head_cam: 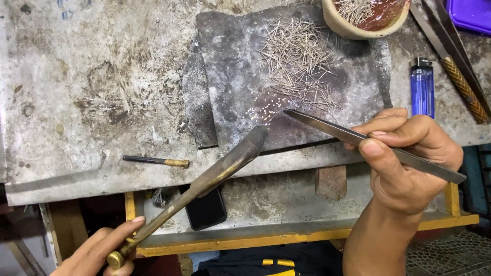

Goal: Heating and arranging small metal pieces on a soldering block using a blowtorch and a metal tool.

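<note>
Right hand (409, 158) pinches long steel tweezers (368, 143) mid-shaft, tips hovering over the dark slab (240, 97) near tiny beads. Left hand (99, 253) grips the brass torch (204, 179) at its tail end. Tweezers look light, stiff, a bit slick; middle grip suits them.

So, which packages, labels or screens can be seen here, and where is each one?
Phone: lies on the shelf under the bench edge, below the torch; flat black rectangle, dark screen.
Lighter: lies on the bench above the right hand; blue see-through body, black top, no label to be made out.
Box: top right corner, purple plastic, cut off by the frame.
</note>
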